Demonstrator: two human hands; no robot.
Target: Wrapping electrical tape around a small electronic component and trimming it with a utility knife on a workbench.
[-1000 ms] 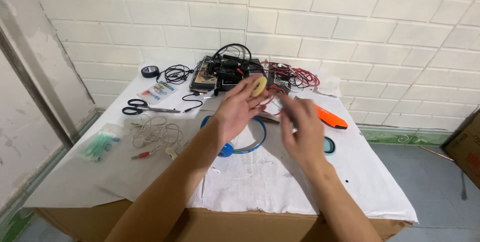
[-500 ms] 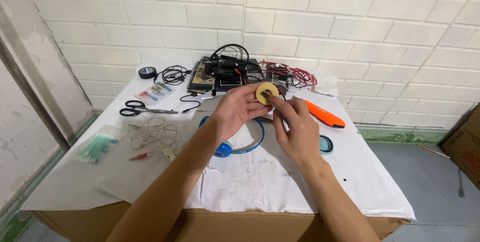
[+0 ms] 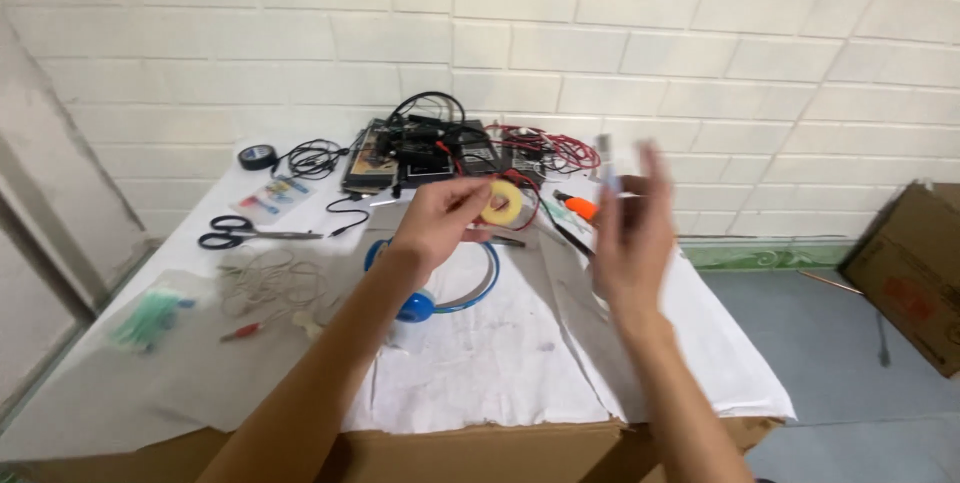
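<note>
I see my left hand [image 3: 440, 218] pinching a pale yellow tape roll [image 3: 499, 203] above the blue headphones [image 3: 440, 288] on the table [image 3: 480, 363], my blurred right hand [image 3: 632, 233] spread open beside it.

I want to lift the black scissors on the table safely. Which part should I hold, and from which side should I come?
Judging by their pose, grip the scissors by the two black handle loops, which lie at their left end. The blades point right, toward the black cable, so come from the left or from above, away from the tips. They lie flat on the white table cover, apart from other things.
</note>
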